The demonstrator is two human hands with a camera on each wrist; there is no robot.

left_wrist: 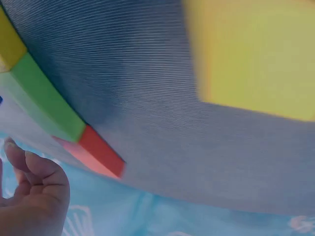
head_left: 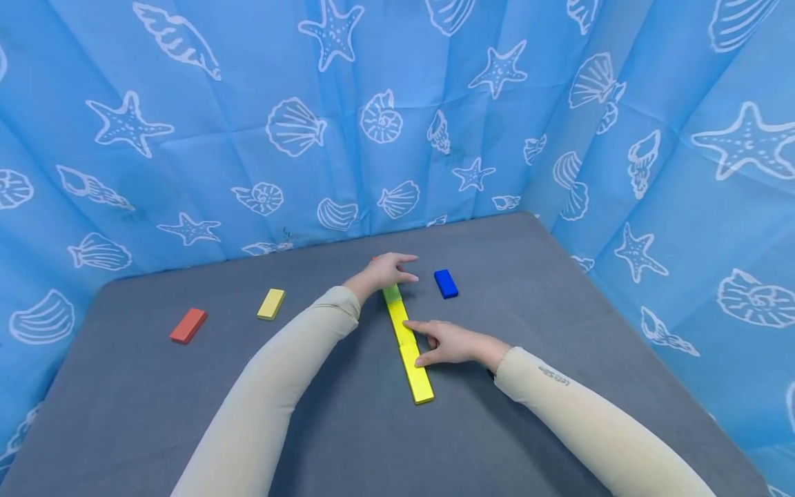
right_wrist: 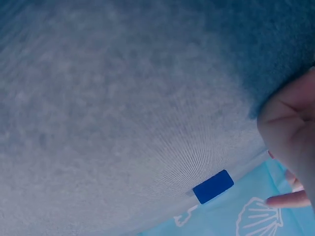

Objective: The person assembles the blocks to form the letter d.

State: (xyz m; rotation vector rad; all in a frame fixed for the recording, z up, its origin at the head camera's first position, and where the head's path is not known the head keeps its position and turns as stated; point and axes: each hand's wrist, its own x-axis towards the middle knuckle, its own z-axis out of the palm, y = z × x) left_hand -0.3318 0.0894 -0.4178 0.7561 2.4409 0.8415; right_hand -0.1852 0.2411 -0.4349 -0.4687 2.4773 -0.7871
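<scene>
A straight row of blocks runs away from me, with two bright yellow blocks (head_left: 412, 355) nearest, then a green block (head_left: 393, 294) and a red block (left_wrist: 101, 152) at the far end. In the head view my left hand (head_left: 390, 269) mostly hides that red block. The left hand hovers over the far end, thumb and forefinger spread apart with nothing between them. My right hand (head_left: 453, 344) lies to the right of the row. Its extended forefinger touches the farther yellow block, and its thumb touches the nearer one. The other right fingers are bent inward.
A blue block (head_left: 446, 284) lies right of the row's far end. Off to the left are a pale yellow block (head_left: 271, 304) and a red block (head_left: 188, 326). Blue shell-patterned curtains (head_left: 236, 138) border the grey table (head_left: 186, 414) at the back and right.
</scene>
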